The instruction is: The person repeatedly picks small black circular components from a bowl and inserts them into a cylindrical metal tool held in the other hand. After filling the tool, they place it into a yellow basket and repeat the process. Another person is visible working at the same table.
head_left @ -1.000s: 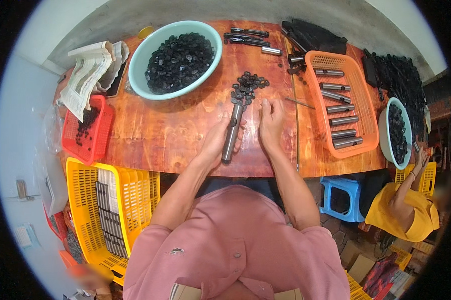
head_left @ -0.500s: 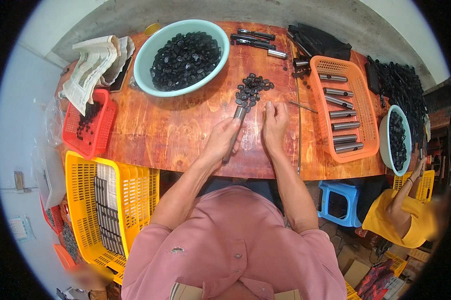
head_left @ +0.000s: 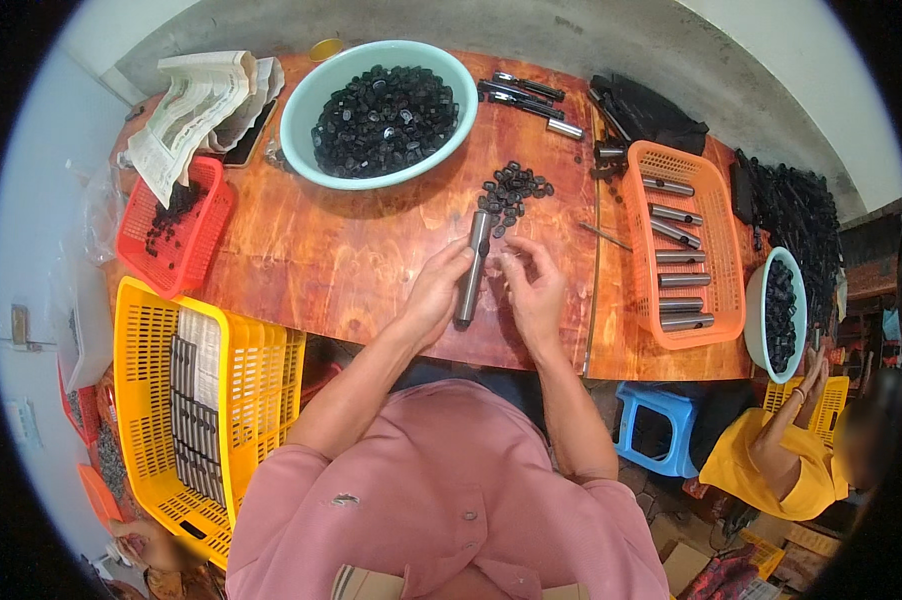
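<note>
Pink short-sleeved shirt, bare forearms

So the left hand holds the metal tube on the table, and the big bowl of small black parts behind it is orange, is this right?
Not quite. In the head view the left hand does hold the metal tube, but the big bowl of small black parts is pale green, not orange.
</note>
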`<move>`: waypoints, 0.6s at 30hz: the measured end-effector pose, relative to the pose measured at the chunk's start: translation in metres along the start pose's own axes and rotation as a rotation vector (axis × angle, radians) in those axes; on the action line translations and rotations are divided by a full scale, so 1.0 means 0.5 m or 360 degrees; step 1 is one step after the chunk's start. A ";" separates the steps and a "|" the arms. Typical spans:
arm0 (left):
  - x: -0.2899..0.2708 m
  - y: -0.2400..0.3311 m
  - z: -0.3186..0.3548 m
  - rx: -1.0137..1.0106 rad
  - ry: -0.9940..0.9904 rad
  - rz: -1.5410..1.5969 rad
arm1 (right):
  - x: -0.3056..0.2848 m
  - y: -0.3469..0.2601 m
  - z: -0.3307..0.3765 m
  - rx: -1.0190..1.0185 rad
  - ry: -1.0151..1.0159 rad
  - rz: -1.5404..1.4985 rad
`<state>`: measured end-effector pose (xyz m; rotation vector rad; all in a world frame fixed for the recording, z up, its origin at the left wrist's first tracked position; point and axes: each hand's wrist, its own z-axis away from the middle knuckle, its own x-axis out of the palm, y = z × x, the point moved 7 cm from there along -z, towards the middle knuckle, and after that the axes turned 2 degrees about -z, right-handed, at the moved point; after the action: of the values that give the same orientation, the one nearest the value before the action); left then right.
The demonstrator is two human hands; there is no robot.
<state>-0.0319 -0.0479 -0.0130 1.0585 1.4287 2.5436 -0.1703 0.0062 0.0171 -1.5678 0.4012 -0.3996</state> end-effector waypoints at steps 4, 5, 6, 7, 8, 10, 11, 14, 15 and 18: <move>0.018 0.015 0.009 0.0119 -0.0006 -0.0114 | 0.019 0.000 0.008 0.0063 -0.0065 -0.0003; 0.018 0.014 0.010 0.0142 0.0001 -0.0113 | 0.018 0.003 0.008 0.0053 -0.0024 -0.0078; 0.016 0.014 0.009 0.0188 -0.0007 -0.0163 | 0.017 0.008 0.007 0.0044 0.0016 -0.0152; 0.010 0.013 0.006 0.0236 -0.0012 -0.0211 | 0.016 0.008 0.005 0.0035 0.0053 -0.0228; 0.007 0.013 0.005 0.0283 -0.0015 -0.0260 | 0.015 0.010 0.004 0.0096 0.0044 -0.0258; 0.008 0.013 0.003 0.0283 -0.0039 -0.0243 | 0.011 0.008 0.003 0.0219 0.0027 -0.0320; 0.009 0.015 0.004 0.0283 -0.0051 -0.0235 | 0.010 0.011 0.002 0.0187 0.0014 -0.0308; 0.010 0.005 0.007 0.0184 0.0000 -0.0054 | 0.008 0.026 -0.001 0.0179 -0.0002 -0.0282; 0.010 0.003 0.007 0.0136 -0.0027 0.0024 | 0.006 0.031 0.001 0.0235 0.0010 -0.0280; 0.012 0.000 0.007 0.0032 -0.0094 0.0208 | 0.009 0.016 0.006 0.0295 -0.0001 -0.0184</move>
<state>-0.0345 -0.0432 -0.0087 1.2586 1.4186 2.5652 -0.1649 0.0066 0.0091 -1.4138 0.2661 -0.5112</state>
